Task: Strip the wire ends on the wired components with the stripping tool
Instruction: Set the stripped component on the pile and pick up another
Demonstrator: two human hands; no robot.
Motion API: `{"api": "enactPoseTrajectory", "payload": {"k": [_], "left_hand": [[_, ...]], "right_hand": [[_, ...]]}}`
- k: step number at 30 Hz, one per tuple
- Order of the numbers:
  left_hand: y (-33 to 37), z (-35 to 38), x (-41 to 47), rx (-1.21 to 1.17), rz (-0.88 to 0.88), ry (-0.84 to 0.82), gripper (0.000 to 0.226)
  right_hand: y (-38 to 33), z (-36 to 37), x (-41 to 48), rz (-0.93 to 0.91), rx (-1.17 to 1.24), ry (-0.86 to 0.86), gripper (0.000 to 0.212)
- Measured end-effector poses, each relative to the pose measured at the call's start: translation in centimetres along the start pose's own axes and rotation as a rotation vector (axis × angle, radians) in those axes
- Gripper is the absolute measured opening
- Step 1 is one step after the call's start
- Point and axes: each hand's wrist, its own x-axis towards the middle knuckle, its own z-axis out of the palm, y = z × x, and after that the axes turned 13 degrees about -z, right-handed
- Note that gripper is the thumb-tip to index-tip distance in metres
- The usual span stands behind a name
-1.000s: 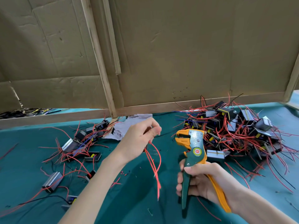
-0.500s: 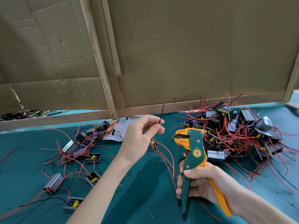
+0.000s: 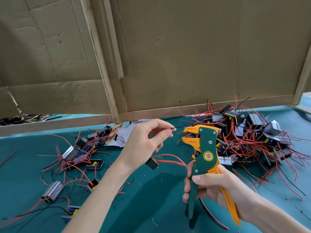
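Observation:
My left hand [image 3: 144, 142] pinches a thin black wire [image 3: 175, 127] between thumb and forefinger, its tip pointing right at the stripping tool's jaws. A small dark component [image 3: 152, 162] with red wires hangs below that hand. My right hand [image 3: 212, 185] grips the green and orange stripping tool [image 3: 204, 153] by its handles, upright, jaws open and facing left, a short gap from the wire tip.
A big pile of wired components [image 3: 252, 137] with red and black wires lies at the right. A smaller scatter of components [image 3: 79, 153] lies at the left on the teal table [image 3: 151, 207]. A cardboard wall [image 3: 168, 56] on a wooden frame stands behind.
My left hand has turned the black wire from upright to horizontal, toward the tool's jaws. The component with red wires now hangs lower below that hand. The tool has barely moved.

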Motion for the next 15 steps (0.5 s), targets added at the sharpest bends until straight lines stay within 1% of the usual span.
{"api": "enactPoseTrajectory", "payload": {"k": [3,7,15], "left_hand": [[-0.13,0.17,0.00,0.072,-0.013,0.003,0.010],[-0.07,0.43,-0.12,0.038,-0.028,-0.043,0.010],[-0.20,0.47,-0.09,0.017,-0.047,-0.096,0.012]], "right_hand": [[-0.07,-0.10,-0.03,-0.027,-0.003,-0.031,0.024],[-0.02,-0.22,-0.12,-0.046,-0.021,-0.053,0.020],[-0.03,-0.37,-0.18,-0.048,-0.029,-0.056,0.021]]}}
